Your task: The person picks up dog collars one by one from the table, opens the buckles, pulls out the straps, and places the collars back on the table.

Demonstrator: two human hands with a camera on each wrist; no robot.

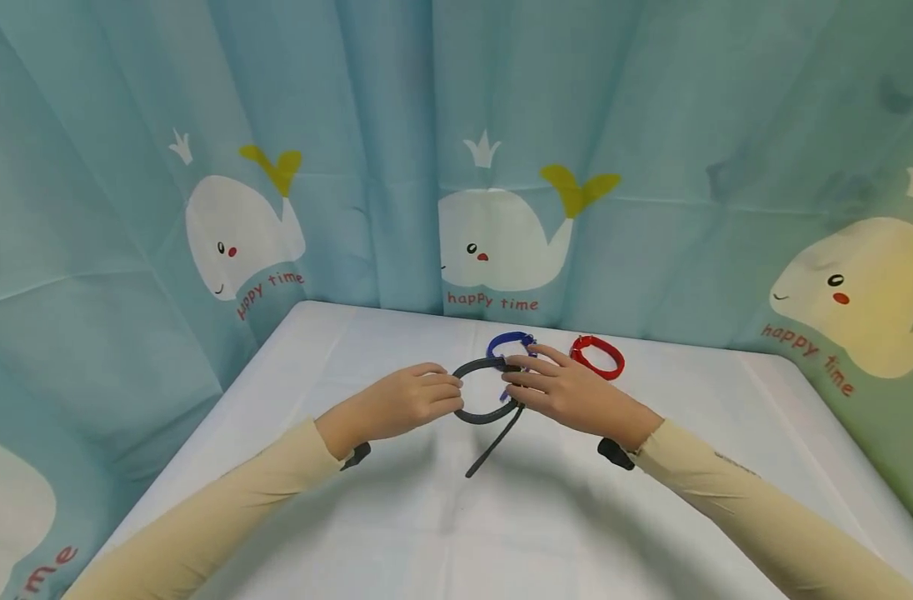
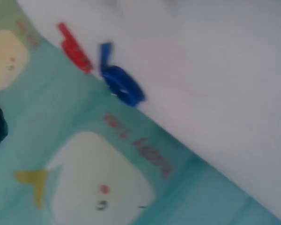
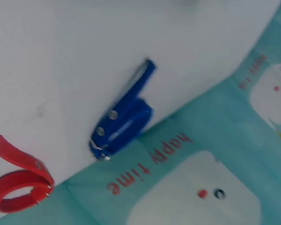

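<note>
Above the white table, both hands hold a black buckled collar (image 1: 481,418) as a round loop in the head view. The left hand (image 1: 407,400) pinches the loop's left side between thumb and fingers. On the other side, the right hand (image 1: 565,392) grips the loop near its buckle, and its fingers cover part of that spot. The collar's loose strap end (image 1: 490,448) hangs down toward the person. Behind the loop lies a blue collar (image 1: 507,337), partly hidden by the right hand and black collar. Neither wrist view shows the hands or the black collar.
A red collar (image 1: 619,363) lies right of the blue one, near the back edge of the white table (image 1: 381,533). Both show in the right wrist view, blue collar (image 3: 136,119) and red collar (image 3: 21,202). A whale-print curtain (image 1: 396,125) hangs behind the table.
</note>
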